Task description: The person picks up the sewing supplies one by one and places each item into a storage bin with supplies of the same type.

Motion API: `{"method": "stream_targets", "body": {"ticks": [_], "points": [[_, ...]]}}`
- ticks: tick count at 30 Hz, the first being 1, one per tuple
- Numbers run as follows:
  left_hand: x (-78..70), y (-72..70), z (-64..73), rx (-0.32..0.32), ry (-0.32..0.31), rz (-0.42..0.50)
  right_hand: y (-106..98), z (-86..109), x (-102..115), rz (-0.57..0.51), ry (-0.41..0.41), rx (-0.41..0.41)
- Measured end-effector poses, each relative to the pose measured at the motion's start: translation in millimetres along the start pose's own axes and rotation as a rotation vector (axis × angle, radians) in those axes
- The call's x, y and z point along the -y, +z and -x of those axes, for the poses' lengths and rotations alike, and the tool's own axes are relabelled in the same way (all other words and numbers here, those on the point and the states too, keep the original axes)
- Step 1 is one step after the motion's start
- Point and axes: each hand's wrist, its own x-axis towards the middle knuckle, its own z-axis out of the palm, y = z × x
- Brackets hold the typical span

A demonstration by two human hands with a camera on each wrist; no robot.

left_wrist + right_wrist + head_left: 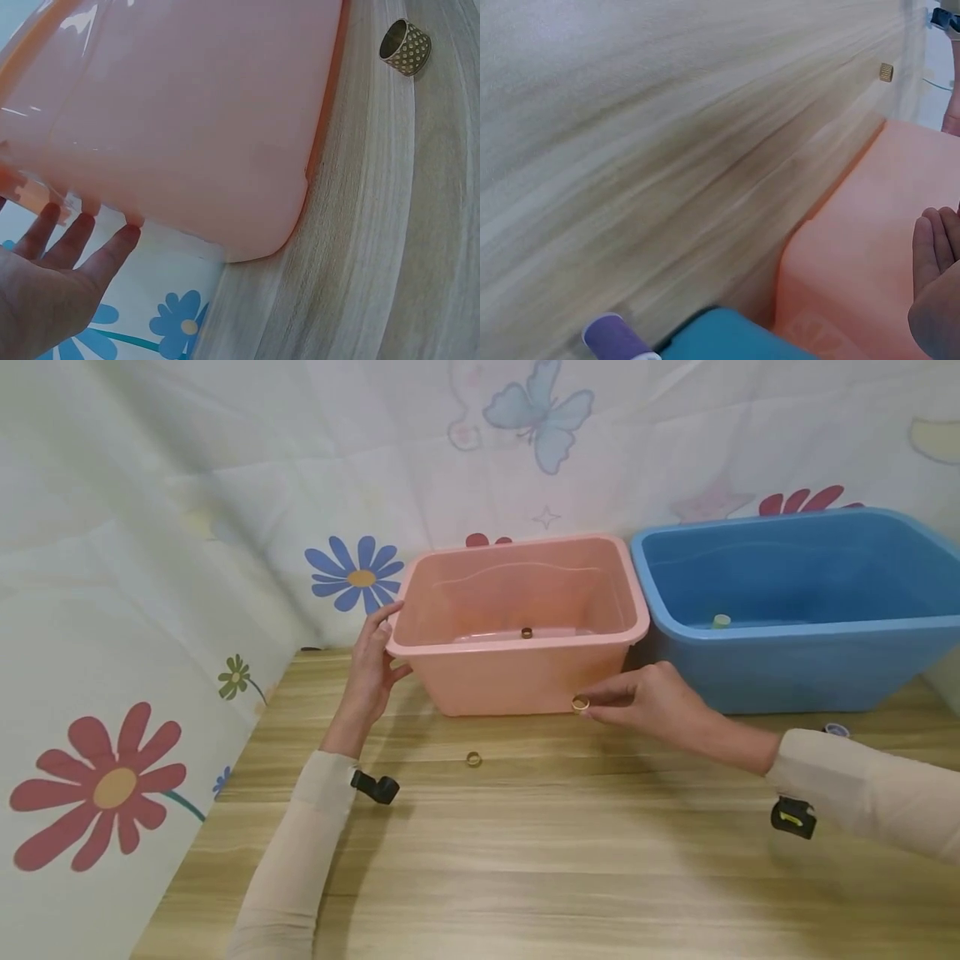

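My right hand pinches a gold thimble between thumb and fingertips, low in front of the pink bin. In the right wrist view that hand shows at the right edge, its thimble hidden. My left hand touches the bin's left end at the rim. Its fairly straight fingers rest against the outer wall in the left wrist view. A second thimble, dimpled and brassy, lies on the wooden table before the bin. Another thimble is inside the pink bin.
Right of the pink bin stands a blue bin with a small pale green piece in it. A purple spool lies on the table near the blue bin. Behind them hangs a white curtain with printed flowers.
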Motion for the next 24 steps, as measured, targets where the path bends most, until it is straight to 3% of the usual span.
{"method": "stream_targets", "body": {"ticks": [8,18,24], "points": [[-2.1,-0.3,0.7,0.006,0.012,-0.020,-13,-1.8,12,0.021,-0.041,-0.018],[-7.4,-4.1,-1.0,0.050,0.000,0.017,-32,-6.5,28,0.022,-0.131,-0.053],[-8.9,-12.3,-4.9,0.115,-0.034,0.059,-41,-9.3,36,0.009,-0.151,-0.062]]}}
